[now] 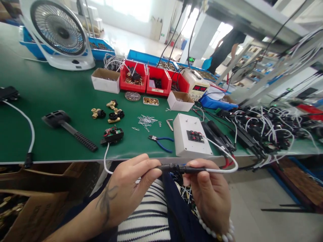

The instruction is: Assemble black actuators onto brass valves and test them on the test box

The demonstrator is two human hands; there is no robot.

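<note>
Between my hands, just off the table's front edge, is a black cable connector (179, 168) whose two halves meet end to end. My left hand (136, 181) pinches the left half, from which a white cable (106, 158) runs to a small black housing with a green circuit board (112, 135). The right half is gripped by my right hand (209, 191). Its white cable (233, 163) loops up to black terminals (195, 136) on a white box (180, 124). Whether the halves are fully joined I cannot tell.
Blue-handled pliers (163, 144), metal clips (146, 121), brass fittings (114, 115) and a black long-handled part (68, 127) lie on the green table (27, 70). Red bins (157, 88) and a fan (63, 33) stand behind. Tangled cabled parts (267, 131) fill the right. A person (224, 48) stands beyond.
</note>
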